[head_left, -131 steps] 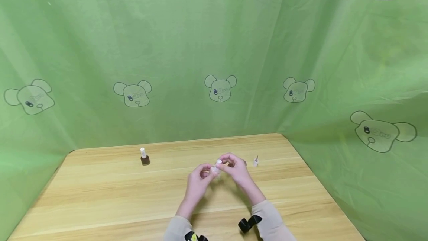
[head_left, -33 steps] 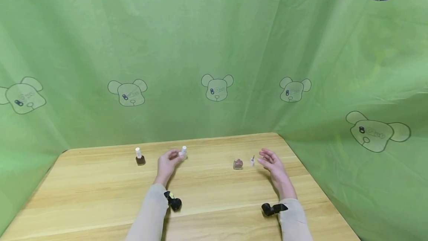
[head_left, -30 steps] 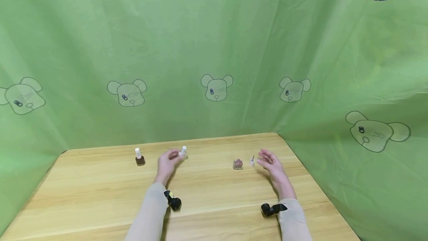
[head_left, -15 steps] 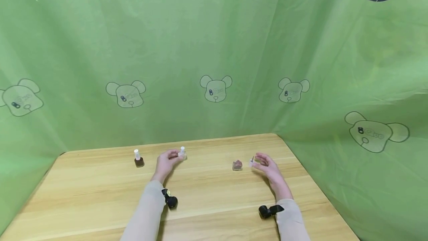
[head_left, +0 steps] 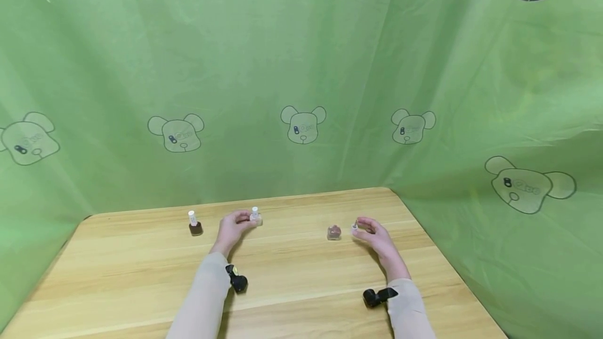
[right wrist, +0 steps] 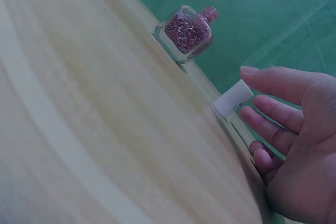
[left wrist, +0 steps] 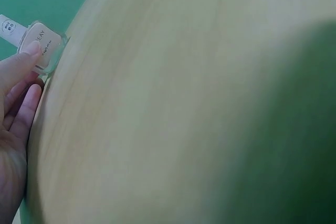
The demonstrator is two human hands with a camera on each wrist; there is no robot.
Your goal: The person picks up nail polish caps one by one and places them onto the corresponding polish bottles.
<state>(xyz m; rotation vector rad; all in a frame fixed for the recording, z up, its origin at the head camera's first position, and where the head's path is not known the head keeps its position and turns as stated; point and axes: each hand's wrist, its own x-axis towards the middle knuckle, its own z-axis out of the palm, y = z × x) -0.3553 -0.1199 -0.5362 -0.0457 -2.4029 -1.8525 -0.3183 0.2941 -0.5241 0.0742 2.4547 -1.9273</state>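
Observation:
In the head view my left hand [head_left: 231,230] pinches a nail polish bottle [head_left: 255,218] with clear contents and a white cap. The left wrist view shows the thumb over the label of this bottle [left wrist: 47,45], which is at the table edge. My right hand [head_left: 377,238] is around a white brush cap [head_left: 354,228], standing with its brush up. In the right wrist view the thumb is by the upper end of the cap [right wrist: 232,99]; the fingers are loosely bent beside it. Left of it stands an uncapped bottle of pink glitter polish [right wrist: 186,34].
A dark brown nail polish bottle [head_left: 195,228] with a white cap stands at the back left of the wooden table [head_left: 282,286]. Green curtains [head_left: 245,67] with bear faces hang behind and at both sides.
Both hands have parted from the middle, the left carrying the clear bottle to the back left. The right hand has moved left, bringing its fingers around the brush cap.

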